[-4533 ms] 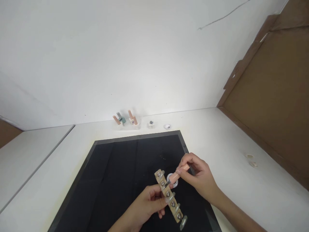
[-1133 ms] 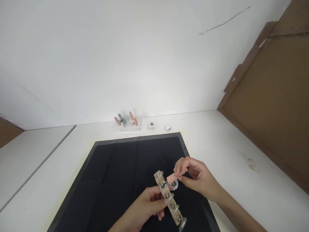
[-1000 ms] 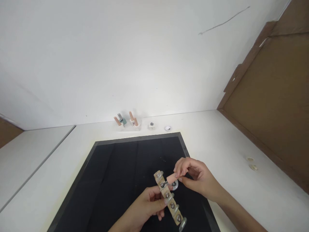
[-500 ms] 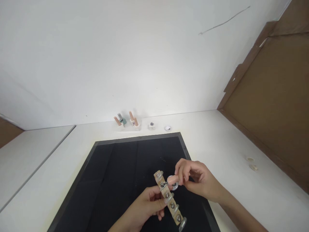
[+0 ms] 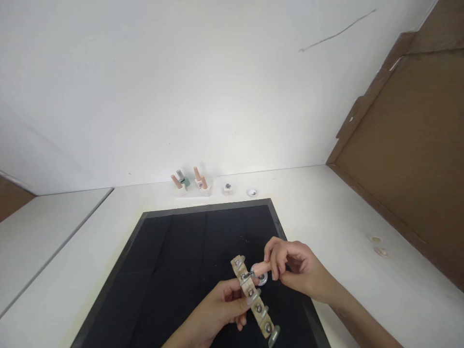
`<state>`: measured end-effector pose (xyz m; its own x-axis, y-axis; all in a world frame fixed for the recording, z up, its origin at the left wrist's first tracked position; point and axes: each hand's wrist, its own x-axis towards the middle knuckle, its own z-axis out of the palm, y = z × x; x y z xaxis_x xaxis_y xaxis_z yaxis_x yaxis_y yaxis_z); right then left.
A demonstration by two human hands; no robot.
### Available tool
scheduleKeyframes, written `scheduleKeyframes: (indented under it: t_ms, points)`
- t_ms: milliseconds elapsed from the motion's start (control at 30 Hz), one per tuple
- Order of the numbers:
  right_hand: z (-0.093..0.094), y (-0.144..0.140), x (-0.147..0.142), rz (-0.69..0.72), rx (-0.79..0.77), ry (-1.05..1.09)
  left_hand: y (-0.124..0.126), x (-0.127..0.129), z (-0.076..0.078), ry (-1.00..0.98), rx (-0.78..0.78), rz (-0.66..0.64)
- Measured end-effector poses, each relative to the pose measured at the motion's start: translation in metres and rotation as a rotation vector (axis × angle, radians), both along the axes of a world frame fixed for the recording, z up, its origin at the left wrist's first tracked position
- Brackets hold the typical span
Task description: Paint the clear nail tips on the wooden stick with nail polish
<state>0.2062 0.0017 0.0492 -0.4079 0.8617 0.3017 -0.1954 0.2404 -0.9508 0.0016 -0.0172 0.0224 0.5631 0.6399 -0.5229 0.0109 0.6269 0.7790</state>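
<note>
My left hand [image 5: 226, 304] grips a wooden strip [image 5: 253, 296] by its middle, above the black mat. Along the strip, several clear false nails [image 5: 274, 335] are fixed on round metal studs. Between the fingers of my right hand [image 5: 295, 268] is the pink cap of a nail polish brush [image 5: 261, 268]. Its dark bristle tip is at the second nail from the strip's far end; whether it touches is too small to tell. A small round clear dish [image 5: 263, 279] shows partly behind the brush cap, close to my left fingertips.
Under my hands lies a black mat [image 5: 174, 270] with a grey border. Behind it stand several nail polish bottles [image 5: 200, 180] on a clear tray, an uncapped bottle [image 5: 228, 189] and a small white dish [image 5: 252, 192]. Two small pale discs [image 5: 380, 251] lie at right, near the brown cardboard [image 5: 409, 169].
My right hand and the brush have shifted very slightly at the second nail. The strip and my left hand stay almost still.
</note>
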Motion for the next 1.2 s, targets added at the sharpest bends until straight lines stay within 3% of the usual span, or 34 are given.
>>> scheduleKeyframes:
  t_ms: [933,1200]
  points:
    - [0.0053,-0.0003,0.0015,0.042,0.081,-0.055,0.0002,0.0006,0.0005,-0.011,0.028,-0.017]
    - [0.0046,-0.0022,-0.0016,0.021,0.012,-0.031,-0.0005,-0.0001,0.0008,0.008,0.017,-0.012]
